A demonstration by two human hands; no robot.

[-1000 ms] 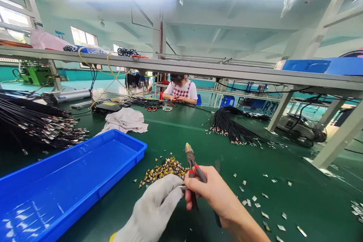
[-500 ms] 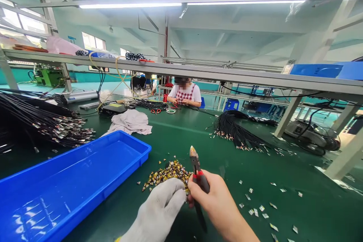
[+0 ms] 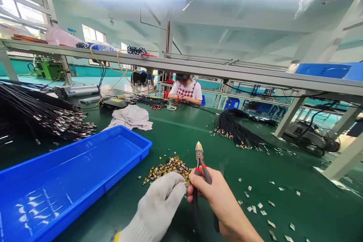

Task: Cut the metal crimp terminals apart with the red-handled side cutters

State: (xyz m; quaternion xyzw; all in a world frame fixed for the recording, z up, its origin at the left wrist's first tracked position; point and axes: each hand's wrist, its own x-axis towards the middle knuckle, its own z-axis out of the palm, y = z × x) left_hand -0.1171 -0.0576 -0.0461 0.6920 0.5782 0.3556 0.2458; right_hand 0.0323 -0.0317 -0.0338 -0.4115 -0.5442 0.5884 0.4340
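Note:
My right hand (image 3: 212, 193) is bare and shut on a pair of diagonal cutters (image 3: 199, 157) with red-and-black handles, its steel jaws pointing up. My left hand (image 3: 155, 206), in a white cotton glove, pinches a small metal piece (image 3: 186, 183) right beside the cutters' handles. Just beyond the glove lies a heap of gold-coloured cut metal scraps (image 3: 167, 170). Several loose silver metal pieces (image 3: 255, 208) are scattered on the mat to the right of my right hand.
A long blue plastic tray (image 3: 85, 159) lies to my left, next to bundled black cables with metal terminals (image 3: 48, 119). Another bundle (image 3: 238, 130), a white cloth (image 3: 130, 117) and red-handled scissors (image 3: 155, 107) lie on the green mat. A co-worker (image 3: 185, 90) sits opposite, under a metal rail (image 3: 181, 64).
The cutters' handles have spread wider apart than half a second ago. The cutters now stand more upright, and my view has shifted slightly.

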